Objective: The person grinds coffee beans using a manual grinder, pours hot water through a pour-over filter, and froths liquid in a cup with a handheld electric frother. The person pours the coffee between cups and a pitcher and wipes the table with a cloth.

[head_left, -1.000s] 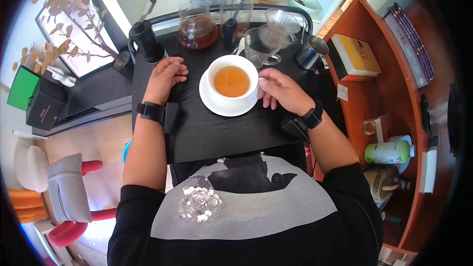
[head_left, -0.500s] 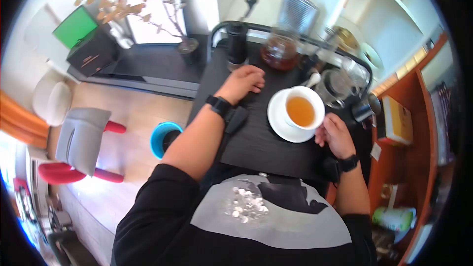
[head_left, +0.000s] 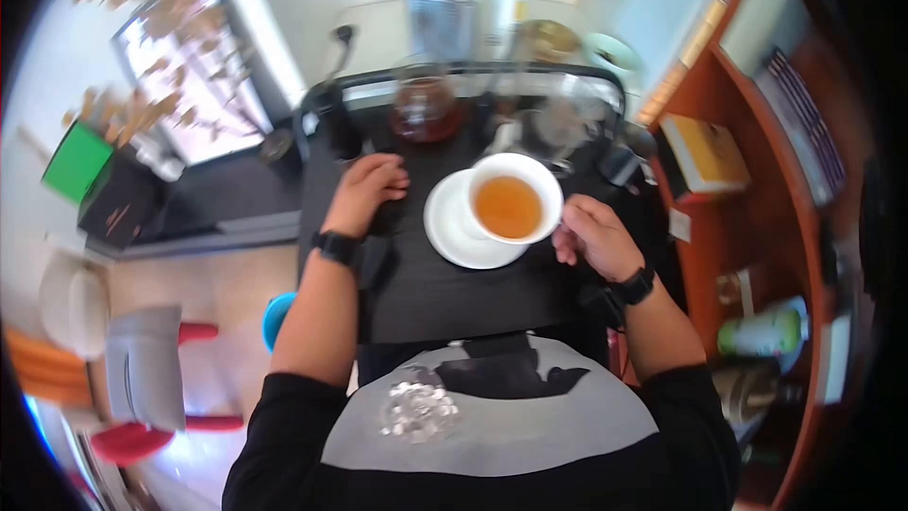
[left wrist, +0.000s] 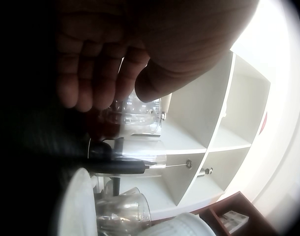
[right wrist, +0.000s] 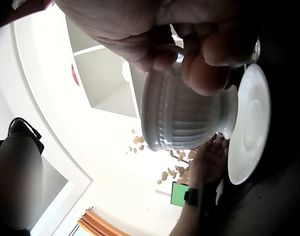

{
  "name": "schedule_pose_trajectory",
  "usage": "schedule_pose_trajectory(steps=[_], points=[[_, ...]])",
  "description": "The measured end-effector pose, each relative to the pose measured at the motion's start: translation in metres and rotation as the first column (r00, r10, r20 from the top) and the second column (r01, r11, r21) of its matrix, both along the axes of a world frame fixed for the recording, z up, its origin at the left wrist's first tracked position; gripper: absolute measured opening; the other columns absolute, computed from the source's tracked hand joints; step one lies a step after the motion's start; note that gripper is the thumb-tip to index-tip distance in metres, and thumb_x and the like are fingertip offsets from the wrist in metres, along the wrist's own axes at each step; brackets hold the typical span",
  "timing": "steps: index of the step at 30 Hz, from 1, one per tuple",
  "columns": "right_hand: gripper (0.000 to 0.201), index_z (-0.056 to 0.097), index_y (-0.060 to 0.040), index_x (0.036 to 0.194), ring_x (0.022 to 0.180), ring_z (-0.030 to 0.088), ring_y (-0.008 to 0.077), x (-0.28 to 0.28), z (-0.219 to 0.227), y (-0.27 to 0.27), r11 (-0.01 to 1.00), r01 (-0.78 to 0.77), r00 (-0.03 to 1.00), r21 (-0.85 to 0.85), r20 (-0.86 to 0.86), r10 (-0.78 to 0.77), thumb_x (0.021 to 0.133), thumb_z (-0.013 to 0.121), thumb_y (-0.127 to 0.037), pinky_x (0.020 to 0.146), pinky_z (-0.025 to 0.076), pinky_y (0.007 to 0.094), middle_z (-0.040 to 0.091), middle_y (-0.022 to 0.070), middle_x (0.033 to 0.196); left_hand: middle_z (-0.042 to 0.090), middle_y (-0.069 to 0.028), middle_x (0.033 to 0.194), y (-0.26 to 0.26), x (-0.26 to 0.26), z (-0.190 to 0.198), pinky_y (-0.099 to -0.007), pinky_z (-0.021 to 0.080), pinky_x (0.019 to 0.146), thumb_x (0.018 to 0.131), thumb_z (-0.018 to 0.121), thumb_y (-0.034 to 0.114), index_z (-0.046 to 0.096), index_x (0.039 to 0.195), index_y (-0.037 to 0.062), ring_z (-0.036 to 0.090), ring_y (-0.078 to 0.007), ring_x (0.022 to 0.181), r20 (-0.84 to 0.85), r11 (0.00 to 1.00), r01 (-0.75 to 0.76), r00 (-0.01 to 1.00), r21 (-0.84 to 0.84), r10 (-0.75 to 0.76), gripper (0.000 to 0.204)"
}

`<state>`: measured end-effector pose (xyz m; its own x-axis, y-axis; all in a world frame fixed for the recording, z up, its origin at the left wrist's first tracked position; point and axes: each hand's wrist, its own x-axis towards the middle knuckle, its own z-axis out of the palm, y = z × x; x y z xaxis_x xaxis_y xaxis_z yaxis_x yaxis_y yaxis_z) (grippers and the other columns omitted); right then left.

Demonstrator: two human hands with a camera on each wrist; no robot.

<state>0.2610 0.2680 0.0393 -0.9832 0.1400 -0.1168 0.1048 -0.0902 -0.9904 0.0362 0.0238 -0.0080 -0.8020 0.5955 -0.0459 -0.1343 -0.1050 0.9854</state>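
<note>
The right hand (head_left: 598, 240) holds the cup (head_left: 551, 197) in pinched fingers, saucer (head_left: 449, 230) beneath; a jug (head_left: 426, 114) stands beyond the loose fingers of the left hand (head_left: 367, 193). The right wrist view shows cup ribbing the head view hides.

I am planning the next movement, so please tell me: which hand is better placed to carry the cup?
The right hand, I judge: its fingers hold the cup, seemingly lifted off the saucer. The left hand holds nothing and is farther from the cup.
</note>
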Motion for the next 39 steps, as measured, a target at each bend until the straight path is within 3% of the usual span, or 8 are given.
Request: schedule_pose_trajectory(steps=[9,12,17,20,28,39], points=[[0.026,0.049,-0.0101,0.076,0.047,0.051,0.0089,0.055,0.059,0.050,0.948,0.316,0.941,0.041,-0.144,-0.307,0.090,0.045,-0.031,0.042,0.039,0.0193,0.054,0.0014,0.061,0.058,-0.0057,0.083,0.001,-0.005,-0.008,-0.0251,0.048,0.067,0.088,0.048,0.016,0.054,0.101,0.0026,0.057,-0.0141,0.076,0.028,0.997,0.029,0.999,0.078,-0.031,0.019],[0.026,0.048,-0.0102,0.075,0.044,0.048,0.0085,0.068,0.080,0.069,0.878,0.465,0.877,0.114,-0.191,-0.440,0.091,0.043,-0.030,0.040,0.036,0.0191,0.053,0.0014,0.060,0.058,-0.0053,0.084,0.000,-0.005,-0.008,-0.0254,0.048,0.069,0.089,0.048,0.017,0.054,0.101,0.0028,0.057,-0.0140,0.077,0.038,0.995,0.031,0.999,0.092,-0.034,0.020],[0.025,0.048,-0.0102,0.074,0.045,0.047,0.0079,0.078,0.095,0.110,0.793,0.574,0.812,0.205,-0.269,-0.518,0.090,0.045,-0.029,0.039,0.035,0.0184,0.052,0.0008,0.059,0.058,-0.0049,0.084,0.000,-0.007,-0.009,-0.0258,0.048,0.069,0.089,0.047,0.017,0.054,0.102,0.0030,0.057,-0.0141,0.077,0.033,0.997,0.027,0.999,0.075,-0.030,0.020],[0.026,0.049,-0.0108,0.074,0.045,0.047,0.0065,0.077,0.098,0.134,0.692,0.670,0.743,0.269,-0.259,-0.617,0.088,0.049,-0.032,0.039,0.034,0.0179,0.050,-0.0014,0.058,0.058,-0.0049,0.084,-0.001,-0.008,-0.010,-0.0260,0.048,0.069,0.089,0.047,0.017,0.054,0.102,0.0031,0.057,-0.0140,0.077,0.032,0.995,0.035,0.999,0.088,-0.038,0.020],[0.025,0.051,-0.0094,0.074,0.045,0.045,0.0061,0.066,0.091,0.167,0.619,0.660,0.743,0.425,-0.247,-0.622,0.087,0.050,-0.031,0.041,0.034,0.0182,0.049,-0.0018,0.057,0.058,-0.0048,0.084,0.000,-0.007,-0.009,-0.0257,0.048,0.069,0.089,0.047,0.018,0.053,0.102,0.0029,0.056,-0.0136,0.078,0.027,0.996,0.031,0.999,0.084,-0.033,0.021],[0.027,0.051,-0.0090,0.071,0.046,0.044,0.0051,0.053,0.088,0.170,0.547,0.622,0.750,0.561,-0.227,-0.621,0.087,0.051,-0.031,0.042,0.035,0.0190,0.047,-0.0025,0.057,0.058,-0.0041,0.084,0.000,-0.006,-0.007,-0.0248,0.048,0.068,0.089,0.047,0.017,0.054,0.102,0.0032,0.056,-0.0131,0.077,0.038,0.997,0.027,0.999,0.075,-0.030,0.020]])
